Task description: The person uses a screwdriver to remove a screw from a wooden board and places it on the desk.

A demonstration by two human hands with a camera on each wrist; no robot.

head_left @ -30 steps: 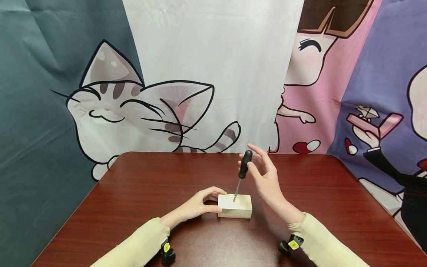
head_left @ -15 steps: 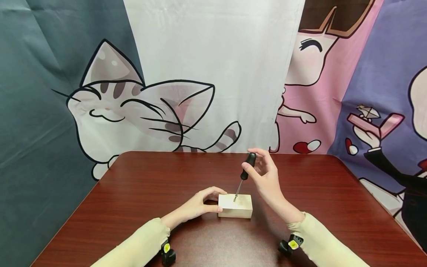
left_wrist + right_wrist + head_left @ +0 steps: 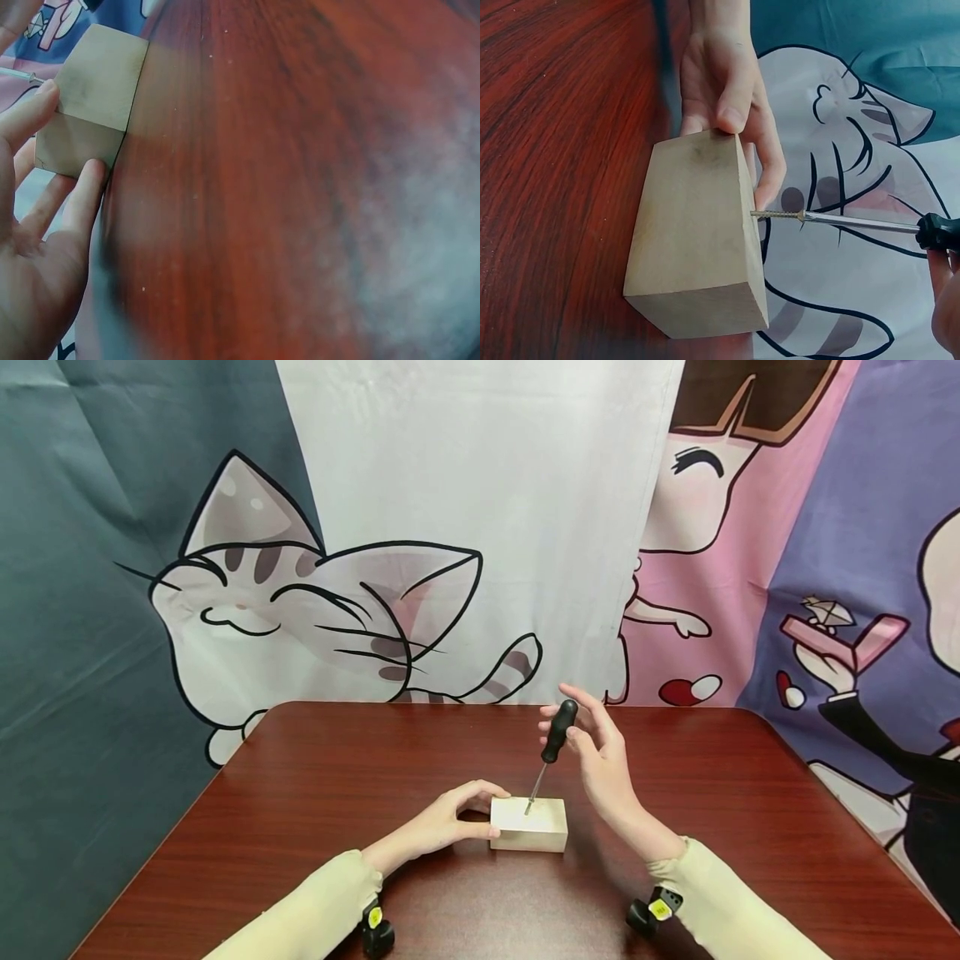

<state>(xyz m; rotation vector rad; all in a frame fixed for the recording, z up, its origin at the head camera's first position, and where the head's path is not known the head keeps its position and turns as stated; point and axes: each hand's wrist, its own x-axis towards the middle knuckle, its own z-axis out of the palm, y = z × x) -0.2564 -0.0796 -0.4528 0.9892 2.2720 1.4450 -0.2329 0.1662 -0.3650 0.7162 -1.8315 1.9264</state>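
Note:
A pale wooden block (image 3: 528, 839) rests on the table in front of me. My left hand (image 3: 448, 820) holds its left end, thumb on the near side and fingers at the far side. From the block's top stands a gold-coloured screw (image 3: 776, 214), part of its thread showing in the right wrist view. The shaft of a black-handled screwdriver (image 3: 558, 732) meets the screw head, leaning to the right. My right hand (image 3: 606, 768) has the handle between its thumb and fingers, with the index finger stretched upward. In the left wrist view, fingertips press the block's end face (image 3: 79, 144).
The reddish-brown tabletop (image 3: 337, 760) reaches back to a hanging cloth (image 3: 480, 460) printed with a cartoon cat and figures. Small black cameras are strapped at the left wrist (image 3: 377, 928) and the right wrist (image 3: 654, 912).
The right thumb swept forward across the screwdriver handle, then drew back, while the index finger bent and straightened again. The handle tilts slightly more to the right. Left hand and block stayed put.

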